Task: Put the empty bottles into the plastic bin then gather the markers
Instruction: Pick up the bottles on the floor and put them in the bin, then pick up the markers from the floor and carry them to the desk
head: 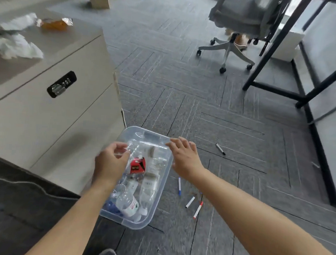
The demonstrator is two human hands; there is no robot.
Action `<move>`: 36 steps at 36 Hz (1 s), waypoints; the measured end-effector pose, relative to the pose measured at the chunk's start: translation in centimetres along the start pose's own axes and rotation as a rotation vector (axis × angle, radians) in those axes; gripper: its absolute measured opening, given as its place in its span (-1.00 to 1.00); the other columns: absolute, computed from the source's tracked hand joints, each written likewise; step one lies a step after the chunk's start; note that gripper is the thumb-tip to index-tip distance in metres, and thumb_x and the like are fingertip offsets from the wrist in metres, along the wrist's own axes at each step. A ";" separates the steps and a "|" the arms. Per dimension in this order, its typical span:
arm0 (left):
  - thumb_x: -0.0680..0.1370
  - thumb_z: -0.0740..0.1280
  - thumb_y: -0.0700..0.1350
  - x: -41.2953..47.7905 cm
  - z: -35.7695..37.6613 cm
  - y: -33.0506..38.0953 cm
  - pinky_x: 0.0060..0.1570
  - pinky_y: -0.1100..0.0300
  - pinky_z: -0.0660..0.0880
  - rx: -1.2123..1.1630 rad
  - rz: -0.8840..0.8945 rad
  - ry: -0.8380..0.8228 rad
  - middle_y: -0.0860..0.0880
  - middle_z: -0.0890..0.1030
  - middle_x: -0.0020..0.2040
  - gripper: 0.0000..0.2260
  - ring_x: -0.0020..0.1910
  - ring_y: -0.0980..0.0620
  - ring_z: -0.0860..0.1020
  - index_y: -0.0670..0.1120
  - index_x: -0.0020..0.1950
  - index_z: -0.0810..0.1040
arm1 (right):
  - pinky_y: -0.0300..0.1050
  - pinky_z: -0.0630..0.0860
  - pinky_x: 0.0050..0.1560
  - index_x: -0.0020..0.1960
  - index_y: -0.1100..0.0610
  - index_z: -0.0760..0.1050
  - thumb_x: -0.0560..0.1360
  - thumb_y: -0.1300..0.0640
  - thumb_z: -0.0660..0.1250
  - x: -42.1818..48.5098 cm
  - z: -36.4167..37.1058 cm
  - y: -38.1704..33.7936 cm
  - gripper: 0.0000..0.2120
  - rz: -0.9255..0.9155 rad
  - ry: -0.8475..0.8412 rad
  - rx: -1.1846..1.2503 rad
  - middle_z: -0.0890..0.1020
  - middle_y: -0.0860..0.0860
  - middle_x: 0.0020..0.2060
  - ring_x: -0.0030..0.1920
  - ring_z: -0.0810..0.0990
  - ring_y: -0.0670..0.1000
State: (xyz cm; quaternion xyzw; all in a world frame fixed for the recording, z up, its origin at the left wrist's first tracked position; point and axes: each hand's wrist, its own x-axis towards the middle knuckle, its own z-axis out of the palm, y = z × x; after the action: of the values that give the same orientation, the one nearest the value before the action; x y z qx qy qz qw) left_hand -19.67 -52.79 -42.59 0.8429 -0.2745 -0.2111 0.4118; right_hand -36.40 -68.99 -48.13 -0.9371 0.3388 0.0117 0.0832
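While the left hand (110, 161) grips a bottle (133, 149) over the bin (161, 184), right hand (185, 156) fingers spread by its rim.

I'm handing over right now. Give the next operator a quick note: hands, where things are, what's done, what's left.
Left hand: over the plastic bin, fingers on a clear bottle going in.
Right hand: open and empty at the bin's right rim.
Done: several empty bottles lie in the bin.
Left: four markers on the carpet, black, blue, white and red. Gather them.
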 end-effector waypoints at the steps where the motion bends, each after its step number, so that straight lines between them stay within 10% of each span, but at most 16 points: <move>1: 0.54 0.37 -0.09 0.0 0.9 0.4 -0.17 0.23 0.51 -0.002 0.011 -0.014 0.06 0.64 -0.07 -0.87 -0.11 0.12 0.59 0.00 0.09 0.60 | 0.09 0.04 0.41 0.44 -0.05 0.20 0.39 0.25 0.33 -0.9 0.2 1.4 -0.33 0.019 -0.015 0.007 0.23 -0.05 0.46 0.49 0.06 0.07; 14: 0.54 0.37 -0.13 -0.7 19.2 4.4 -0.25 0.32 0.44 -0.038 0.134 -0.263 0.05 0.61 -0.16 -0.91 -0.20 0.08 0.57 -0.05 0.03 0.58 | 0.04 0.13 0.37 0.40 -0.09 0.27 0.40 0.08 0.41 -9.6 3.5 15.4 -0.37 0.298 -0.108 0.083 0.28 -0.10 0.42 0.44 0.14 0.00; 21: 0.51 0.33 -0.13 -0.2 28.6 -1.4 -0.06 0.16 0.49 0.132 -0.001 -0.442 -0.04 0.67 -0.04 -0.88 -0.07 -0.03 0.59 -0.08 0.03 0.60 | 0.04 0.20 0.35 0.40 -0.06 0.27 0.44 0.08 0.36 -12.0 9.6 19.4 -0.44 0.353 -0.171 0.125 0.29 -0.09 0.42 0.44 0.17 0.02; 29: 0.57 0.30 -0.13 1.0 35.4 -9.9 -0.30 0.17 0.37 0.346 -0.187 -0.494 -0.11 0.61 0.06 -0.82 -0.10 -0.08 0.52 -0.14 0.14 0.53 | 0.05 0.28 0.32 0.38 -0.04 0.29 0.45 0.08 0.37 -12.8 19.4 19.9 -0.46 0.386 -0.247 0.211 0.35 -0.06 0.37 0.40 0.25 0.05; 36: 0.53 0.41 -0.05 1.6 40.1 -15.1 0.13 -0.11 0.48 0.428 -0.265 -0.373 -0.16 0.50 0.23 -0.60 0.18 -0.20 0.50 -0.14 0.30 0.40 | 0.04 0.34 0.31 0.38 0.00 0.31 0.49 0.06 0.35 -12.7 26.2 20.9 -0.51 0.378 -0.237 0.312 0.44 -0.04 0.31 0.33 0.35 0.05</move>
State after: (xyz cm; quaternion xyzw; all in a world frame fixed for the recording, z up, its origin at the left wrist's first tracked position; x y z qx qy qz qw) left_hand -37.44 -69.23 -77.98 0.8856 -0.2713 -0.3513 0.1367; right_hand -58.59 -72.52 -76.11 -0.8251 0.4934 0.0841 0.2621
